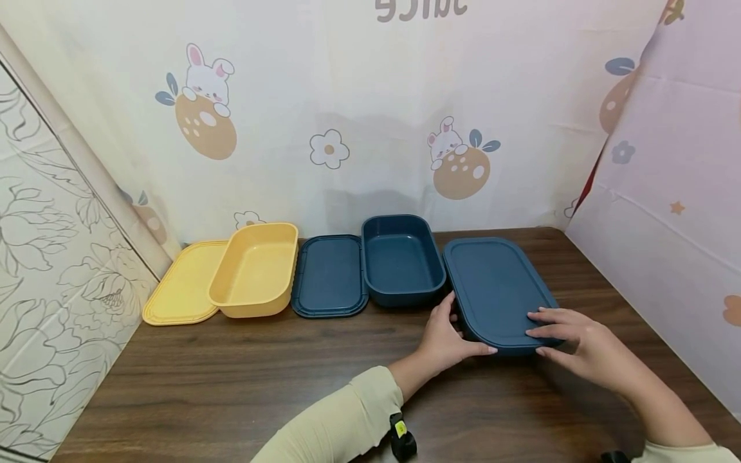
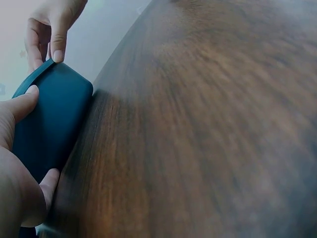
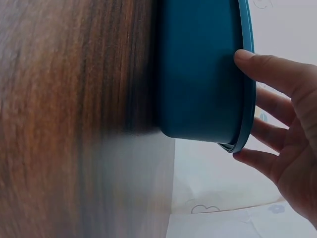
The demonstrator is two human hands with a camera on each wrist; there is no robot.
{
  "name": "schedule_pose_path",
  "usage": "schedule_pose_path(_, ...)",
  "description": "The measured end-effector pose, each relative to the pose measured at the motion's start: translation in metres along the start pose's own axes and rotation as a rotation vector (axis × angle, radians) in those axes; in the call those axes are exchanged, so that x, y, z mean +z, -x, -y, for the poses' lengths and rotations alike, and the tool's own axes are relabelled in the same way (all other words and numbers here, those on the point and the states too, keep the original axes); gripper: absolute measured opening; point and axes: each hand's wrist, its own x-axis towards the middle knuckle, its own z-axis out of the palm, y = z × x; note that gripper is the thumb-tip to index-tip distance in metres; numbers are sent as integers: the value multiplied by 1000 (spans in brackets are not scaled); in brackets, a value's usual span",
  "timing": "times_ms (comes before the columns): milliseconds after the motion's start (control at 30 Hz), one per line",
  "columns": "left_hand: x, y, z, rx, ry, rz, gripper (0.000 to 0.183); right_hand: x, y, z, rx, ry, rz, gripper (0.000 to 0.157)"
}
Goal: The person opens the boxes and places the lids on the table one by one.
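At the right of the table a dark blue food container has a matching blue lid lying over its top. My left hand grips the container's near left corner, thumb along the front and fingers on the left side. Over the near right corner, my right hand pinches the lid's edge, fingers on top and thumb at the front. In the right wrist view, the lid's rim juts out past the container wall at one corner. The left wrist view shows both thumbs near the lid's front edge.
Left of the lidded container stands an open blue container. Beside it lies another blue lid. Farther left, a yellow container overlaps a yellow lid. Patterned cloth hangs behind the wooden table.
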Motion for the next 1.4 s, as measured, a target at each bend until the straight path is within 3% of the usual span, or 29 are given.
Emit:
schedule_pose_path(433, 0, -2, 3, 9, 17, 12, 110, -1, -1, 2, 0, 24, 18, 53)
schedule_pose_path(933, -1, -3, 4, 17, 43, 13, 108, -2, -1, 1, -20, -8, 8, 48)
schedule_pose_path(1167, -3, -2, 4, 49, 75, 29, 105, -4, 1, 2, 19, -56, -4, 57)
schedule_pose_path(1400, -3, -2, 3, 36, 81, 32, 105, -5, 3, 1, 19, -79, -11, 58)
